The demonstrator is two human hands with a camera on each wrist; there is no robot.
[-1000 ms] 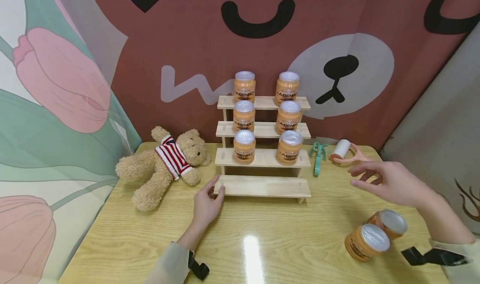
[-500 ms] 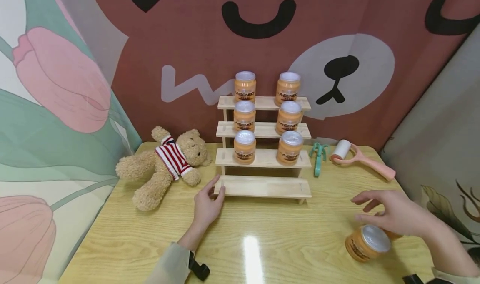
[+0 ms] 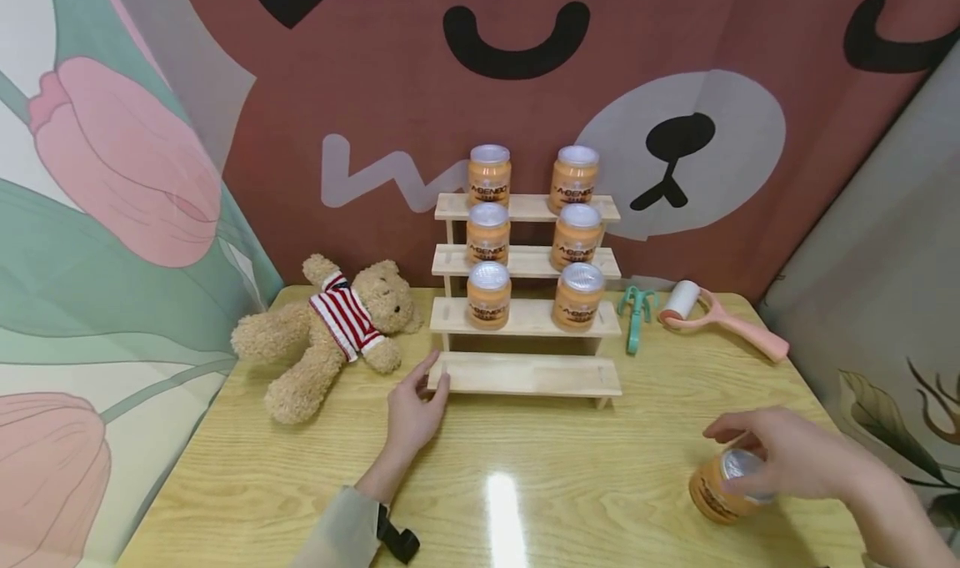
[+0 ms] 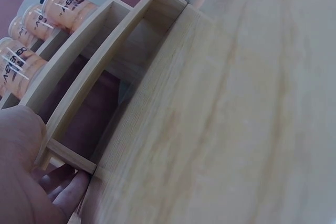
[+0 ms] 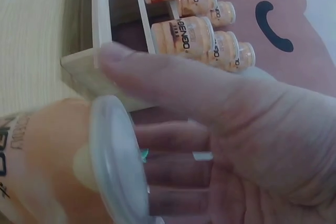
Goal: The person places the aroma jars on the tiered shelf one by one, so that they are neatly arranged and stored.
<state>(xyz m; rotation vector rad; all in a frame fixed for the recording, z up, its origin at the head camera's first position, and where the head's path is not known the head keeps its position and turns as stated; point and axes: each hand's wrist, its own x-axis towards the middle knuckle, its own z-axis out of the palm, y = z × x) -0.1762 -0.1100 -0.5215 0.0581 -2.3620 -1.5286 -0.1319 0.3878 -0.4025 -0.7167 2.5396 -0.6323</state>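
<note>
My left hand [image 3: 416,414] grips the left end of a stepped wooden display stand [image 3: 525,374]; in the left wrist view its thumb side lies above the lowest step and its fingertips below. Orange jars [image 3: 489,305] with pale lids stand in two columns on the upper three steps, while the lowest step is bare. At the table's right, my right hand [image 3: 810,459] reaches over an orange jar [image 3: 708,493], thumb and fingers spread. The right wrist view has this hand's fingers close by the lid of an orange jar [image 5: 58,156]. A second loose jar is hidden behind the hand.
A teddy bear [image 3: 348,322] in a striped shirt lies left of the stand. To the stand's right are a green claw-shaped item [image 3: 636,318] and a pink lint roller [image 3: 738,330]. A printed curtain [image 3: 360,76] hangs behind the table.
My right hand has come down and toward me from beside the lint roller to the two loose jars, covering the rear one. My left hand stays on the stand.
</note>
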